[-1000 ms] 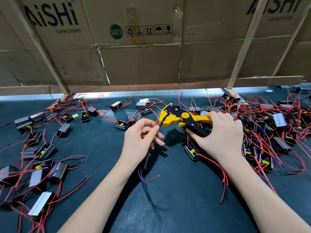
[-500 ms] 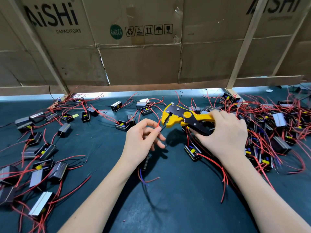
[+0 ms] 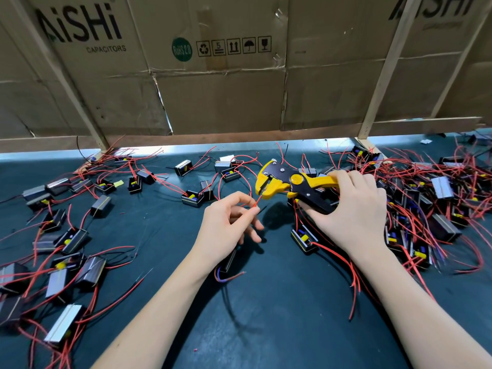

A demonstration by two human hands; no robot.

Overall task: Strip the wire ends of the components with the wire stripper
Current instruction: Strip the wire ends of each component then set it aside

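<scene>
My right hand (image 3: 351,211) grips the handles of a yellow and black wire stripper (image 3: 287,183) held above the dark mat, its jaws pointing left. My left hand (image 3: 226,227) pinches a thin red wire (image 3: 257,202) between thumb and forefinger, and the wire's tip sits at the stripper's lower jaw. A small black component (image 3: 230,259) hangs under my left palm, mostly hidden, with a short red lead and a blue one curling out below it. Whether the jaws clamp the wire is unclear.
Several black box components with red leads lie scattered on the left (image 3: 80,267), with a dense tangled heap on the right (image 3: 436,209). One component (image 3: 303,237) lies just below my right hand. A cardboard wall (image 3: 218,83) with wooden struts closes the back.
The stripper has risen slightly and its handles have spread a little. My left hand has brought the red wire end up to the jaws, where a dark wire end was held before.
</scene>
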